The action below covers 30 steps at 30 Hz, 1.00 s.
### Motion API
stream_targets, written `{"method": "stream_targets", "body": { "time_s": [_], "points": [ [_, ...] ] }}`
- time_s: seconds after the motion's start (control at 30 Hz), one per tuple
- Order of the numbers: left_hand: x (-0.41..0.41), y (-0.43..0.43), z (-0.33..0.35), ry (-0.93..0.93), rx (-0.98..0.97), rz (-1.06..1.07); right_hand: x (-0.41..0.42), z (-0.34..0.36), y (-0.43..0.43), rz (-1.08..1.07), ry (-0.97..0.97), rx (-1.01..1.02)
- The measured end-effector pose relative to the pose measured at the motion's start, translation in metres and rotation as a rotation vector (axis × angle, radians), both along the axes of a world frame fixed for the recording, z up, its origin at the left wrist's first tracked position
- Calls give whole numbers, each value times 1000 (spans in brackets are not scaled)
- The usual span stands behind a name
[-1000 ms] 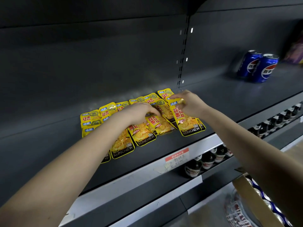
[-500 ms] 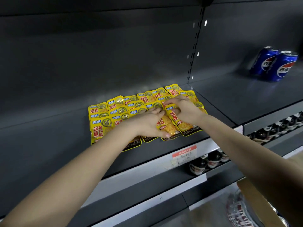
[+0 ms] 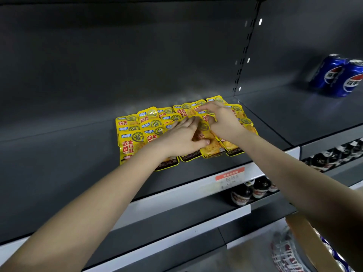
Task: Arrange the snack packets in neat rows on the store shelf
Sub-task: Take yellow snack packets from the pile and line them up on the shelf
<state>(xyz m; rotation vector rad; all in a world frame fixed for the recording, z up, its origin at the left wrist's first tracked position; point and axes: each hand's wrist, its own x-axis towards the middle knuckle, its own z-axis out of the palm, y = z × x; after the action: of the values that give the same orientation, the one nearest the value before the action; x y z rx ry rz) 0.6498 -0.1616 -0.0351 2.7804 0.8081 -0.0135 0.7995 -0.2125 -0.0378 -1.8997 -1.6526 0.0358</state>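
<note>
Several rows of yellow snack packets (image 3: pixel 129 142) lie overlapped like shingles on the dark store shelf (image 3: pixel 68 154), just left of the slotted upright. My left hand (image 3: pixel 182 138) rests flat on the middle of the block with its fingers (image 3: pixel 186 122) straight and spread, holding nothing, only pressing down. My right hand (image 3: pixel 225 124) reaches over the back row. Its fingers (image 3: pixel 204 108) are lightly bent and the thumb is tucked beneath, and I cannot tell whether they pinch a packet edge or merely touch it.

The film looks glossy, so I judge the packets will slide on one another. If my left palm pushes sideways or forward, the layers under it could skid and fan out of line. A front packet (image 3: pixel 212 150) sits near the shelf lip, so it could be nudged over the edge. If my right hand drags one packet out of the overlap, its neighbours may come with it and skew the back row.

Along the bottom of the front packets a black band reads "KONCHEW". Above it are large red Chinese characters, a small blue tab with white characters, and a round emblem. To the right, well apart, stand two blue Pepsi cans (image 3: pixel 339 75) with the globe logo and Chinese characters. A red-topped price tag (image 3: pixel 229 176) on the shelf edge carries handwriting too faint to read. The dark bottles (image 3: pixel 249 191) on the shelf below have labels I cannot make out.
</note>
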Motion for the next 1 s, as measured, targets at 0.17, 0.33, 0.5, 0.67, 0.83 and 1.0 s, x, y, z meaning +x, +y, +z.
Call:
{"method": "stream_targets", "body": {
  "time_s": [0.17,0.33,0.5,0.67,0.83,1.0],
  "points": [
    [-54,26,7,-99,40,144,-65,10,30,157,3,34],
    [-155,44,8,-130,83,346,-165,13,74,354,38,19],
    [-286,58,9,-133,86,630,-286,16,111,604,78,-39],
    [-404,54,9,-135,132,880,-402,14,135,812,60,-128],
    [-509,41,5,-150,141,1083,-509,9,148,956,-68,-246],
    [-596,35,-4,-186,84,1255,-593,7,157,1038,-204,-306]
  ]
}}
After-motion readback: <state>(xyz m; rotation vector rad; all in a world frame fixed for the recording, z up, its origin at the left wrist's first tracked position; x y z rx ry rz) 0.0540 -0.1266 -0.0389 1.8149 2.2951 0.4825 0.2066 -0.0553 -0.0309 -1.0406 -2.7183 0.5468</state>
